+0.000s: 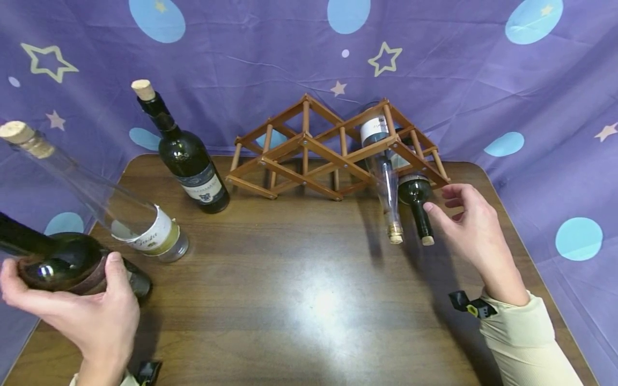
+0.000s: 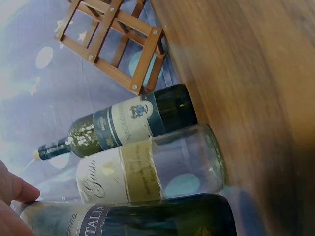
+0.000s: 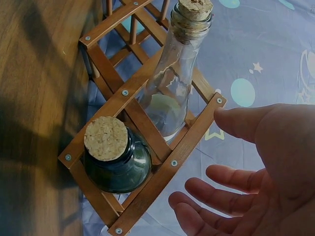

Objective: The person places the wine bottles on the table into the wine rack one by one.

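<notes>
My left hand (image 1: pixel 92 316) grips a dark green wine bottle (image 1: pixel 72 252) at the table's left; its lower part with an "ITALIA" label appears in the left wrist view. My right hand (image 1: pixel 475 230) is at the right end of a wooden lattice wine rack (image 1: pixel 324 152), fingers loosely bent and holding nothing. Two corked bottles lie in the rack's right part, necks toward me: a clear bottle (image 1: pixel 388 187) in a higher slot and a dark green bottle (image 1: pixel 421 214) lower down. In the right wrist view, the right hand (image 3: pixel 275 162) is apart from both.
A tall clear corked bottle (image 1: pixel 149 233) stands just beyond the held bottle. Farther back, a dark corked bottle (image 1: pixel 185 161) with a blue and white label stands left of the rack. The brown wooden table (image 1: pixel 270 300) meets a purple patterned cloth (image 1: pixel 270 43) behind.
</notes>
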Available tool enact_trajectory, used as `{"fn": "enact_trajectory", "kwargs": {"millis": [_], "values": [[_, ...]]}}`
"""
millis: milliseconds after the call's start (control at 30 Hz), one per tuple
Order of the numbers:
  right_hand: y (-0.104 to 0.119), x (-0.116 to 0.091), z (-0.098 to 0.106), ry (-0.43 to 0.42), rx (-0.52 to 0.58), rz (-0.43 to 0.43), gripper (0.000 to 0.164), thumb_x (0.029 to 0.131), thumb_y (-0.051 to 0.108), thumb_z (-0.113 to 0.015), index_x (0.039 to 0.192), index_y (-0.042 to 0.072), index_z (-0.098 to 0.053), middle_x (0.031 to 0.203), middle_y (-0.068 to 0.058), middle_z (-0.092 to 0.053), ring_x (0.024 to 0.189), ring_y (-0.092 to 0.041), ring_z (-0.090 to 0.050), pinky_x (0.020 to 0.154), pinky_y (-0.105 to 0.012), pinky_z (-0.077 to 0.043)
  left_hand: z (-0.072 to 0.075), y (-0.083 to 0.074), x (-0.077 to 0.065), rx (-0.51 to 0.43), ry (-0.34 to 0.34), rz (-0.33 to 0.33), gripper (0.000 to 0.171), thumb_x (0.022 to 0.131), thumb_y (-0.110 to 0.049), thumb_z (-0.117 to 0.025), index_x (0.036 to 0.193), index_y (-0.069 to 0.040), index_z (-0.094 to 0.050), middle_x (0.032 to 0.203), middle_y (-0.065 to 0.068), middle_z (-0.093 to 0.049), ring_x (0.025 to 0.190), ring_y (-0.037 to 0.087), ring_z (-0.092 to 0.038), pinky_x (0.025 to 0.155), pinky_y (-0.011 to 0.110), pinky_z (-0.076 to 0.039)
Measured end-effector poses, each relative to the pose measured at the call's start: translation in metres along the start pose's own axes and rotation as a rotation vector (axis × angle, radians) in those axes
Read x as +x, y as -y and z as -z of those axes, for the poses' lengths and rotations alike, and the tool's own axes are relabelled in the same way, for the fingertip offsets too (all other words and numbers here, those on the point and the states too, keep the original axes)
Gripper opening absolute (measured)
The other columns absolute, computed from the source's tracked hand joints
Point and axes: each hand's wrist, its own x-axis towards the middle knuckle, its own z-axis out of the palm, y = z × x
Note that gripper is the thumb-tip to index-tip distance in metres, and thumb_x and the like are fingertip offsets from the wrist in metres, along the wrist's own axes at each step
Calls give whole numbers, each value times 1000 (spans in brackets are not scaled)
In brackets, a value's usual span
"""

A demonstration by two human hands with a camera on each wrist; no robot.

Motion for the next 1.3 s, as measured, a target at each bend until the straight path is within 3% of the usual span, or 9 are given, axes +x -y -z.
{"fn": "enact_trajectory", "kwargs": {"millis": [200,467,567,667,733,867,1000,1167,1300], "values": [[1,0,1,-5,-13,1,59,92,47,-66,130,3,-55,120,-14,-61,104,-30,-61,75,-29,-48,-2,-8,-5,76,45,-26,82,74,-5,-73,142,6,-29,142,12,-35,130,20,-38,110,31,-29],[3,-1,3,-12,-15,4,58,92,46,-65,130,4,-56,119,-14,-61,103,-30,-61,77,-40,-50,-9,-11,-12,84,74,-70,84,69,-9,-80,142,1,-38,136,11,-43,126,19,-38,109,34,-28],[4,-2,4,-13,-11,8,58,92,46,-65,130,3,-55,119,-14,-61,104,-30,-61,76,-38,-50,-14,-18,-14,81,69,-79,84,67,-13,-81,140,0,-42,133,8,-49,123,20,-41,108,35,-28],[4,-1,4,-20,-18,13,57,92,46,-65,129,4,-56,119,-13,-61,103,-29,-61,75,-28,-49,-20,-26,-14,69,83,-85,83,66,-16,-80,140,-2,-44,133,8,-51,123,23,-43,107,36,-28],[5,-1,4,-22,-19,15,57,92,46,-66,129,4,-56,119,-12,-61,103,-28,-61,74,-21,-46,-22,-29,-14,68,114,-97,84,66,-18,-81,141,-4,-45,135,8,-51,124,25,-43,108,36,-29],[6,-2,5,-24,-8,22,56,92,45,-67,129,4,-56,119,-12,-61,103,-28,-61,74,-21,-47,-27,-32,-14,64,199,-118,87,67,-19,-82,144,-8,-44,137,10,-50,127,26,-43,110,37,-30],[8,-2,6,-29,-4,28,55,92,44,-67,129,5,-57,118,-11,-61,103,-27,-61,76,-31,-50,-35,-39,-14,40,267,-149,86,68,-17,-81,145,-5,-44,137,17,-49,128,29,-42,109,39,-31],[13,-4,7,-32,-7,42,54,92,44,-68,129,6,-57,117,-9,-62,103,-25,-61,76,-28,-49,-46,-41,-15,12,377,-235,82,70,-16,-80,141,5,-45,133,27,-50,124,37,-44,107,45,-33],[18,-6,8,-32,4,59,53,91,42,-69,129,8,-57,117,-7,-62,102,-24,-60,76,-27,-49,-55,-36,-16,15,484,-307,85,70,-16,-81,144,3,-44,131,28,-50,122,41,-46,106,48,-34]]}}
